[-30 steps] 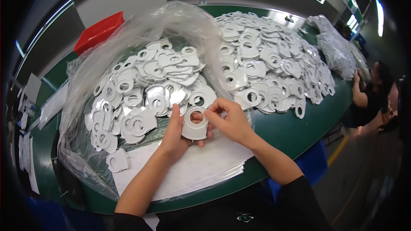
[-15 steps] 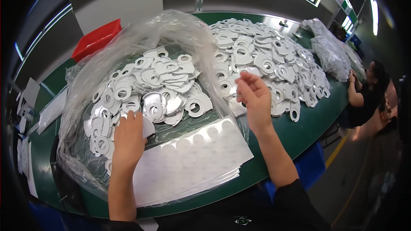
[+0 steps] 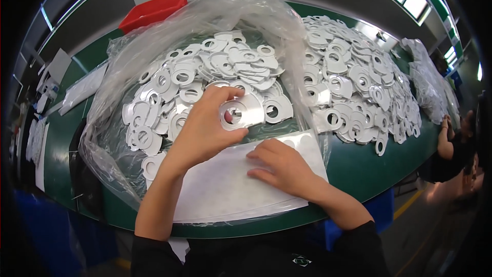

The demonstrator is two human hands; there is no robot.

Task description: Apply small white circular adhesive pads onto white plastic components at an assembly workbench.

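My left hand (image 3: 207,125) grips a white plastic part with a round hole (image 3: 250,111) by its edges, between thumb and fingers. A fingertip shows through the hole. The part is raised in front of a heap of similar white parts (image 3: 192,74) lying on a clear plastic bag (image 3: 120,66). Below and to the right, my right hand (image 3: 287,169) is over a stack of white sheets (image 3: 220,190) with faint round outlines along the far edge. Its thumb and forefinger are apart, with nothing visible between them. Whether the fingertips touch the top sheet is hard to tell.
A larger pile of white ringed parts (image 3: 353,79) covers the green table (image 3: 353,174) at right. A red bin (image 3: 154,13) stands at the back left. Clear bags (image 3: 430,82) lie at the far right, beside another person (image 3: 453,146). White packets (image 3: 84,90) are at left.
My left hand has lifted a white part from the heap and moved right with it. My right hand has come down from beside the right pile to the sheets. The view has shifted.
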